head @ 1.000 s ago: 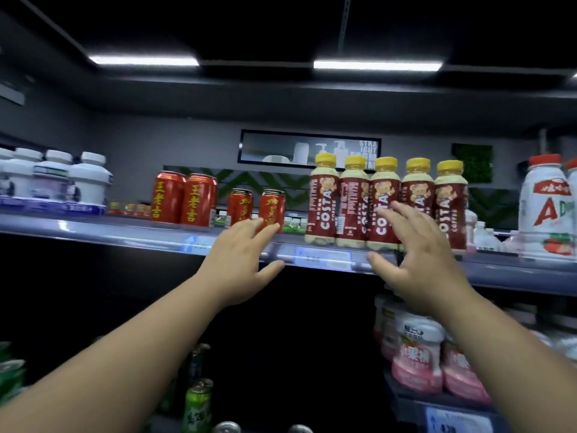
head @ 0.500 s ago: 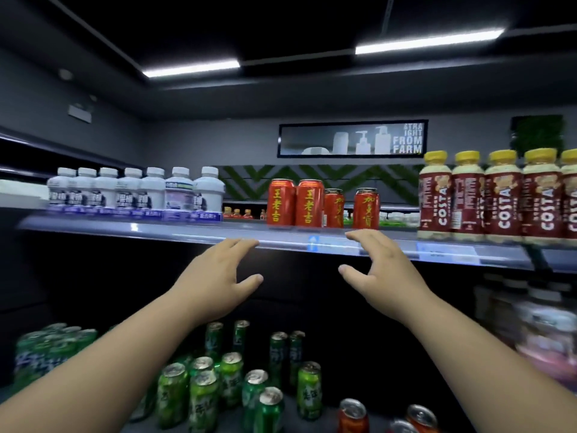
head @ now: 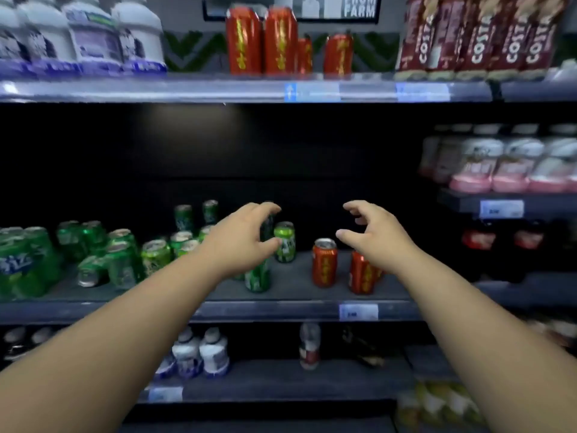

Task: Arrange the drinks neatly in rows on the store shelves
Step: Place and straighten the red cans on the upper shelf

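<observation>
Both my hands hover in front of the middle shelf (head: 281, 310). My left hand (head: 240, 242) is open, fingers spread, right in front of a loose group of green cans; one green can (head: 284, 242) stands just past its fingertips and another green can (head: 257, 278) shows below its palm. My right hand (head: 371, 237) is open and empty, above two red cans: one red can (head: 324, 262) stands free to its left, the other red can (head: 362, 275) is partly hidden under the wrist. More green cans (head: 121, 260) crowd the shelf's left, unevenly placed.
The top shelf (head: 218, 90) holds white bottles (head: 93, 42), red cans (head: 262, 39) and Costa bottles (head: 477, 35). Pink-based bottles (head: 512, 167) and dark cola bottles (head: 477, 248) fill the right unit. White bottles (head: 199, 354) stand on the lower shelf.
My view and both hands have dropped from the top shelf edge to the middle shelf. The hands now hover at the green and red cans, still holding nothing.
</observation>
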Action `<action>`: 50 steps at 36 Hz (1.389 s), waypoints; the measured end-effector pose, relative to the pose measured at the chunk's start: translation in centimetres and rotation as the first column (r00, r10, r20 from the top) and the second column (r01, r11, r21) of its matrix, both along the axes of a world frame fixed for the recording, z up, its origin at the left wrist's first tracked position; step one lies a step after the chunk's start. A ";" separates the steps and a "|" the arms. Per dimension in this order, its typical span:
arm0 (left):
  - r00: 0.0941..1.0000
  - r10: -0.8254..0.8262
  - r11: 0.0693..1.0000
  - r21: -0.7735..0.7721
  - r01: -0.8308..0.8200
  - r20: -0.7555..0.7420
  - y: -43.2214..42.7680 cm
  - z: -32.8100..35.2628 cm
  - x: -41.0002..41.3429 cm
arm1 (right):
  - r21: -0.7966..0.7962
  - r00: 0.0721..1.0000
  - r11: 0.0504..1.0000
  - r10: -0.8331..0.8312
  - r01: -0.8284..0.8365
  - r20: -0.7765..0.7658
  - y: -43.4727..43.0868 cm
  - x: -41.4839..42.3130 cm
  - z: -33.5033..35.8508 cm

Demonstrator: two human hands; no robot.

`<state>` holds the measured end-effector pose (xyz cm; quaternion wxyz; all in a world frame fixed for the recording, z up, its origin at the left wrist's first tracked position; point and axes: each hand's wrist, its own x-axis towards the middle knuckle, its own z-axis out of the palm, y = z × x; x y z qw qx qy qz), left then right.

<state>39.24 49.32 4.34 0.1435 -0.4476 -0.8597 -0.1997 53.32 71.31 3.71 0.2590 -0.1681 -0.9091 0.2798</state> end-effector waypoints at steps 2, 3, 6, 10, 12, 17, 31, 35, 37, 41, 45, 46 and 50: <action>0.999 -0.040 0.998 -0.040 0.041 0.027 1.7 -1.8 0.1 | -0.052 0.998 0.998 -0.042 0.044 0.048 0.9 1.0 -2.1; 0.998 -0.057 0.996 -0.060 0.059 0.041 2.5 -2.8 0.1 | -0.068 0.996 0.995 -0.065 0.070 0.065 1.4 1.3 -3.1; 0.993 -0.101 0.988 -0.106 0.108 0.068 5.0 -5.3 0.3 | -0.120 0.990 0.986 -0.101 0.113 0.101 3.3 2.1 -6.2; 0.981 -0.144 0.980 -0.121 0.161 0.132 8.5 -8.0 0.4 | -0.126 0.975 0.981 -0.125 0.150 0.185 5.4 2.9 -8.3; 0.978 -0.133 0.979 -0.135 0.155 0.160 10.1 -9.0 0.2 | -0.120 0.964 0.979 -0.135 0.166 0.227 6.6 2.9 -9.1; 0.976 -0.092 0.990 -0.089 0.111 0.196 13.4 -10.7 -1.2 | -0.119 0.955 0.981 -0.118 0.155 0.273 9.2 1.5 -10.7; 0.695 0.015 0.956 0.193 -0.220 0.719 19.4 -13.4 -5.6 | 0.033 0.968 0.997 -0.076 0.070 0.239 13.3 -4.3 -12.2; 0.654 -0.023 0.931 0.255 -0.262 0.756 18.9 -14.0 -5.9 | 0.016 0.973 0.997 -0.080 0.078 0.218 13.3 -5.1 -12.3; 0.664 -0.018 0.928 0.260 -0.267 0.747 18.3 -13.7 -5.9 | -0.015 0.978 0.998 -0.056 0.060 0.203 13.0 -5.4 -11.9; 0.740 -0.020 0.937 0.270 -0.220 0.672 16.2 -10.8 -5.8 | -0.066 0.989 0.998 0.006 0.003 0.145 12.2 -6.1 -9.7; 0.828 -0.040 0.921 0.342 -0.187 0.559 12.9 -6.1 -6.6 | -0.067 0.997 0.996 0.058 -0.062 -0.059 10.5 -6.6 -4.6; 0.849 -0.046 0.910 0.372 -0.181 0.526 12.1 -4.8 -6.8 | -0.071 0.991 0.994 0.073 -0.081 -0.111 9.9 -6.6 -3.1; 0.920 -0.087 0.852 0.507 -0.131 0.383 9.3 1.3 -6.5 | -0.055 0.938 0.987 0.129 -0.154 -0.321 6.9 -6.1 3.8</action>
